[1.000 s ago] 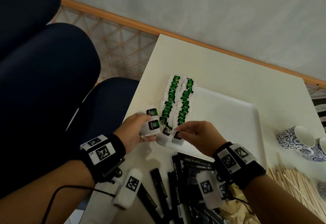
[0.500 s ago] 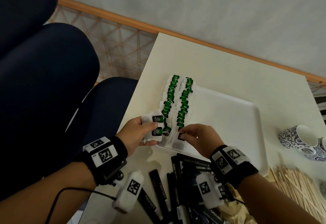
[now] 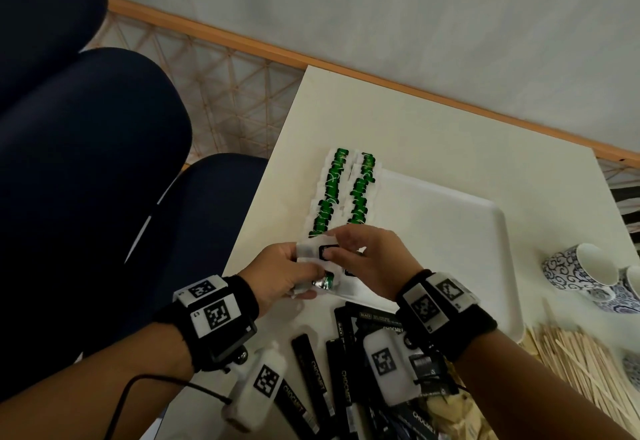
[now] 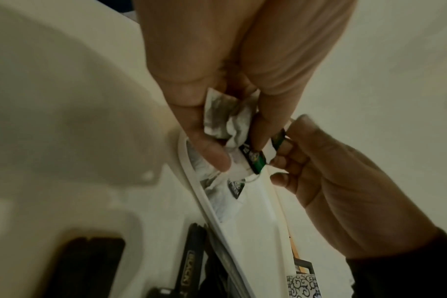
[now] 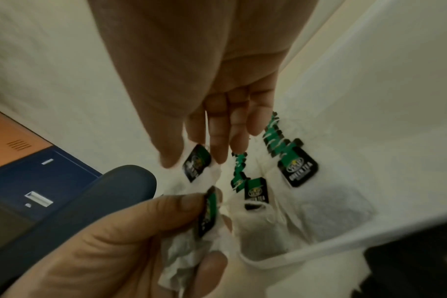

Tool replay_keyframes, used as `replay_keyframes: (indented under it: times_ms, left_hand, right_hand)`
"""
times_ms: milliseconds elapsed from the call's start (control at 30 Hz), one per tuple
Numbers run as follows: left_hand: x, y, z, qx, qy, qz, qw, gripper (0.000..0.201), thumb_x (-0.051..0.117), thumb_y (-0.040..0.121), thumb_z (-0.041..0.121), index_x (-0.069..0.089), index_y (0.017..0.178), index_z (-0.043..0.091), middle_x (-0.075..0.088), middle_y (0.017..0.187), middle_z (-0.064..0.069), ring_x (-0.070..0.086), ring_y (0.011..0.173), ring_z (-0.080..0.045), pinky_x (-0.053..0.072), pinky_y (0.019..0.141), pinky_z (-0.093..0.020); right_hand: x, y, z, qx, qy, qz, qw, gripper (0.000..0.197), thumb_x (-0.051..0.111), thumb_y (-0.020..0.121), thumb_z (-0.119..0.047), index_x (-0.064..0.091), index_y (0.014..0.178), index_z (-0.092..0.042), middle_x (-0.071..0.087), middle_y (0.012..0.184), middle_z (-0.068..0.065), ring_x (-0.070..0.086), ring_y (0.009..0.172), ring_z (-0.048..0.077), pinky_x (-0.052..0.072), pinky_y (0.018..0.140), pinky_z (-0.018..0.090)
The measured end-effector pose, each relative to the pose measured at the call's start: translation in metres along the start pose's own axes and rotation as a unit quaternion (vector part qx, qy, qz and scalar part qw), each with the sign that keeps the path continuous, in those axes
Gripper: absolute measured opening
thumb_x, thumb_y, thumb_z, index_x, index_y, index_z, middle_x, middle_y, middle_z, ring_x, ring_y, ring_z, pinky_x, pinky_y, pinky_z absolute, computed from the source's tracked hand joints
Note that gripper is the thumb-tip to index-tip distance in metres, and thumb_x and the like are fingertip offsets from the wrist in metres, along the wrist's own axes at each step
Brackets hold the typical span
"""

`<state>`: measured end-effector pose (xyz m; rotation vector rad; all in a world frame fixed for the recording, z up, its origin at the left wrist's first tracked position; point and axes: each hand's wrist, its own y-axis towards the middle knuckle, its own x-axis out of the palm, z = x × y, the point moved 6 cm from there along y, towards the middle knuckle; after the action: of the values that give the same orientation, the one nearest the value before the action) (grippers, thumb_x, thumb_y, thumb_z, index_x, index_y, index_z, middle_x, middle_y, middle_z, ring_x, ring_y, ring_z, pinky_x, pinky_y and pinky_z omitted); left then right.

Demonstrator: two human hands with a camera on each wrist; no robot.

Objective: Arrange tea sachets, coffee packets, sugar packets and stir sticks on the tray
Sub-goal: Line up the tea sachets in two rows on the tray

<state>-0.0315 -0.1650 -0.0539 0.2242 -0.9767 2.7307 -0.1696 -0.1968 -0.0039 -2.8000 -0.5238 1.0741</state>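
Head view is showing two hands meeting just over the near left corner of the white tray (image 3: 450, 249). The left hand (image 3: 280, 280) is holding a small bunch of tea bags (image 3: 313, 266), with its thumb and fingers curled round the crumpled white paper. The right hand (image 3: 370, 259) is reaching across and pinching the top tea bag of that bunch by its little dark tag (image 3: 327, 252). Its thumb and first finger are closing on the tag while the other fingers are staying loose.

Two long rows of tea bags (image 3: 343, 194) with green tags are lying along the left side of the tray, running from near to far. The two rows are sitting just beside each other.

Black coffee packets (image 3: 343, 377) are lying in a loose pile on the table (image 3: 415, 128), near the person and just outside the near edge of the tray. Wooden stir sticks (image 3: 581, 363) are lying in a heap on the table to the right of the tray. Blue and white cups (image 3: 581, 273) are lying on their sides just past the sticks.

Right wrist view is showing one green tag with the words GREEN TEA (image 5: 299, 171) on it.
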Motion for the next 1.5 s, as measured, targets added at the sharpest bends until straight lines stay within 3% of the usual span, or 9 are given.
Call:
replay_keyframes:
  times_ms: [133, 267, 467, 600, 733, 867, 1000, 1200, 1500]
  left_hand:
    - [-0.005, -0.001, -0.001, -0.001, -0.004, 0.013, 1.0, 0.02, 0.063, 0.086, 0.0, 0.067, 0.103, 0.007, 0.068, 0.089, -0.011, 0.064, 0.071, -0.019, 0.054, 0.057, -0.024]
    - [-0.018, -0.001, 0.001, 0.007, -0.023, 0.048, 0.999, 0.015, 0.06, 0.09, 0.006, 0.068, 0.1, 0.013, 0.069, 0.09, -0.009, 0.065, 0.07, -0.018, 0.056, 0.054, -0.025]
    - [-0.04, -0.001, 0.015, 0.031, -0.096, 0.114, 0.988, 0.022, 0.046, 0.093, -0.003, 0.063, 0.095, 0.012, 0.062, 0.081, -0.009, 0.056, 0.043, -0.006, 0.046, 0.042, -0.019]
    - [-0.052, -0.001, 0.026, 0.055, -0.106, 0.145, 0.982, 0.025, 0.049, 0.091, -0.005, 0.062, 0.091, 0.016, 0.06, 0.083, -0.006, 0.053, 0.046, -0.006, 0.046, 0.044, -0.019]
    - [-0.054, -0.001, 0.022, 0.042, -0.091, 0.143, 0.985, 0.021, 0.051, 0.093, 0.002, 0.064, 0.092, 0.018, 0.061, 0.08, -0.004, 0.054, 0.045, -0.006, 0.047, 0.046, -0.02]
    - [-0.052, -0.002, 0.011, 0.027, -0.073, 0.138, 0.987, 0.018, 0.053, 0.093, 0.006, 0.066, 0.092, 0.019, 0.065, 0.086, -0.004, 0.059, 0.063, -0.013, 0.049, 0.049, -0.024]
    - [-0.053, -0.003, 0.007, 0.024, -0.071, 0.139, 0.987, 0.018, 0.052, 0.094, 0.006, 0.066, 0.094, 0.017, 0.064, 0.085, -0.004, 0.059, 0.063, -0.014, 0.048, 0.047, -0.022]
    - [-0.056, -0.002, 0.007, 0.031, -0.078, 0.146, 0.986, 0.018, 0.051, 0.094, 0.005, 0.065, 0.092, 0.016, 0.063, 0.08, -0.004, 0.055, 0.062, -0.017, 0.047, 0.046, -0.022]
    - [-0.052, 0.0, 0.007, 0.029, -0.083, 0.136, 0.987, 0.019, 0.049, 0.094, 0.003, 0.064, 0.092, 0.015, 0.063, 0.08, -0.006, 0.055, 0.063, -0.019, 0.047, 0.045, -0.023]
  right_hand:
    - [-0.007, 0.001, 0.0, 0.002, 0.024, 0.018, 1.0, 0.005, 0.07, 0.084, -0.015, 0.072, 0.087, -0.018, 0.064, 0.064, -0.012, 0.055, 0.054, -0.002, 0.046, 0.057, 0.012]
    - [-0.022, -0.001, 0.004, 0.013, 0.048, 0.072, 0.996, 0.022, 0.063, 0.087, -0.015, 0.063, 0.077, -0.034, 0.068, 0.072, -0.009, 0.056, 0.06, -0.002, 0.045, 0.06, 0.009]
    - [-0.017, -0.008, 0.0, -0.023, 0.009, 0.016, 1.0, 0.031, 0.057, 0.086, -0.004, 0.066, 0.078, -0.032, 0.064, 0.082, -0.02, 0.059, 0.07, -0.008, 0.043, 0.064, 0.004]
    - [0.003, -0.011, 0.003, -0.041, -0.037, -0.066, 0.996, 0.025, 0.057, 0.085, -0.004, 0.071, 0.085, -0.025, 0.066, 0.085, -0.017, 0.06, 0.076, -0.005, 0.045, 0.073, 0.009]
    - [0.022, -0.006, 0.011, -0.021, -0.073, -0.098, 0.992, 0.022, 0.052, 0.088, -0.012, 0.069, 0.091, -0.026, 0.07, 0.093, -0.006, 0.064, 0.082, 0.017, 0.053, 0.08, 0.032]
    - [0.029, 0.001, 0.012, -0.032, -0.098, -0.06, 0.993, 0.02, 0.054, 0.092, -0.017, 0.067, 0.106, -0.02, 0.067, 0.101, 0.0, 0.057, 0.086, 0.015, 0.047, 0.079, 0.027]
    - [0.041, 0.0, 0.012, -0.044, -0.115, -0.088, 0.989, 0.02, 0.066, 0.083, -0.028, 0.065, 0.103, -0.026, 0.064, 0.097, -0.006, 0.057, 0.087, 0.011, 0.049, 0.077, 0.027]
    - [0.047, 0.005, 0.016, -0.051, -0.175, -0.077, 0.98, 0.02, 0.058, 0.088, -0.041, 0.063, 0.1, -0.025, 0.063, 0.093, -0.005, 0.056, 0.084, 0.013, 0.044, 0.071, 0.025]
    - [0.038, 0.011, 0.011, -0.044, -0.141, -0.039, 0.988, 0.016, 0.067, 0.083, -0.031, 0.067, 0.096, -0.021, 0.067, 0.086, -0.002, 0.057, 0.078, 0.016, 0.045, 0.069, 0.027]
